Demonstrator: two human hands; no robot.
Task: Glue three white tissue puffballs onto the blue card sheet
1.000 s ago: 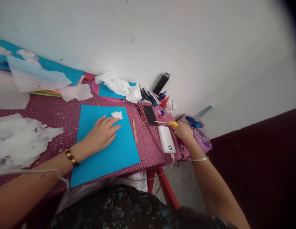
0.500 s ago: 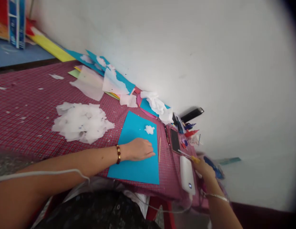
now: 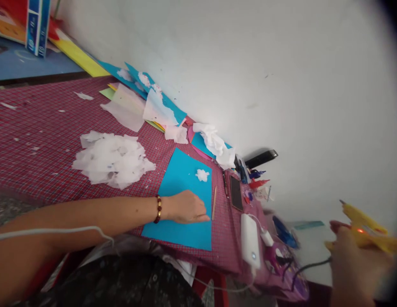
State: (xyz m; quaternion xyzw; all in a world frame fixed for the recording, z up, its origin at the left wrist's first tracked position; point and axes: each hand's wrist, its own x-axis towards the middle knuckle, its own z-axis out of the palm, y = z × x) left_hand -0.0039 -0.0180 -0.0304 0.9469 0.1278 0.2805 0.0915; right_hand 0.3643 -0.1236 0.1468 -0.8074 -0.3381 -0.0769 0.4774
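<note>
My left hand lies flat, fingers together, on a blue paper sheet on the red checked tablecloth. A small white tissue tuft is stuck near the sheet's far end. My right hand, blurred, is raised off the table at the lower right and grips a yellow glue gun with a lit red light and a black cord trailing from it.
A pile of torn white tissue lies left of the sheet. A wooden stick, black phone, white power bank, pens, a dark bottle and a purple tub crowd the table's right end. Coloured papers lean against the wall.
My right hand has lifted the yellow glue gun away from the table's edge, out to the right and up. My left hand stays on the blue sheet. The view has swung left.
</note>
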